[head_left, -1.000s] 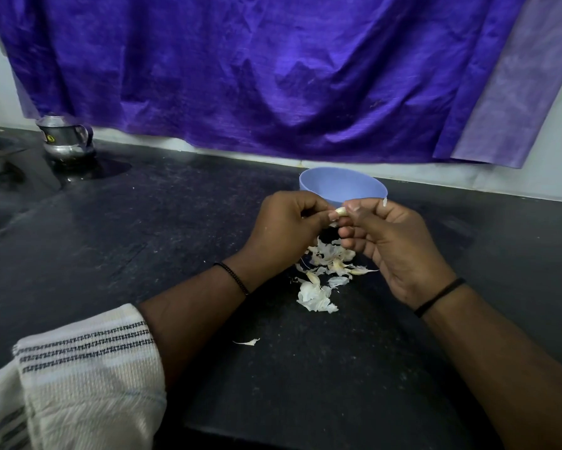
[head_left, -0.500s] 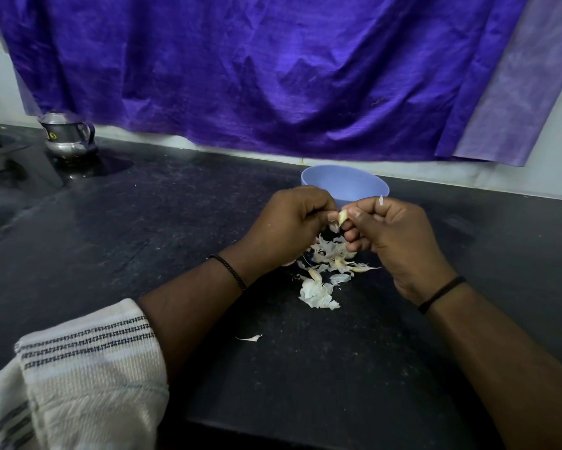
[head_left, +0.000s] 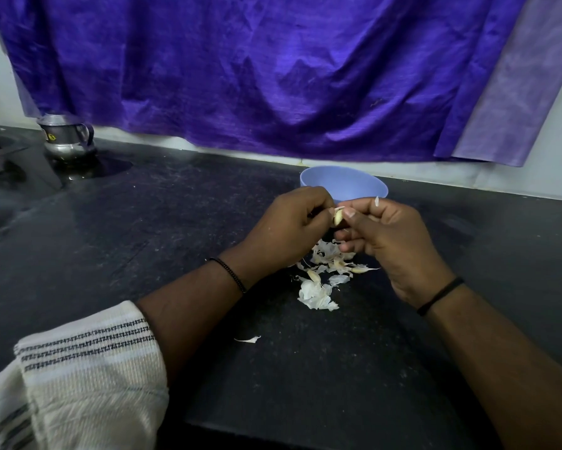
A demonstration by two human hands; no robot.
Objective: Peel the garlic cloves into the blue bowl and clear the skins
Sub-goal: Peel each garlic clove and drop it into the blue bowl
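Observation:
Both hands meet over the black counter, just in front of the blue bowl [head_left: 344, 185]. A pale garlic clove [head_left: 338, 217] sits between them, pinched by the fingertips of my left hand [head_left: 289, 228] and the thumb and fingers of my right hand [head_left: 390, 238]. A scrap of white skin [head_left: 376, 201] clings to a right finger. Below the hands lies a pile of garlic skins and cloves [head_left: 325, 274]. One stray skin [head_left: 248, 340] lies nearer to me. The bowl's inside is hidden from this angle.
A steel jug [head_left: 66, 135] stands at the back left beside a sink edge. Purple cloth [head_left: 273, 76] hangs on the wall behind the counter [head_left: 143, 238]. A striped white towel [head_left: 78, 378] covers my left forearm at the lower left.
The clove has turned more upright between the fingertips and shows more. Both hands stay together in front of the bowl.

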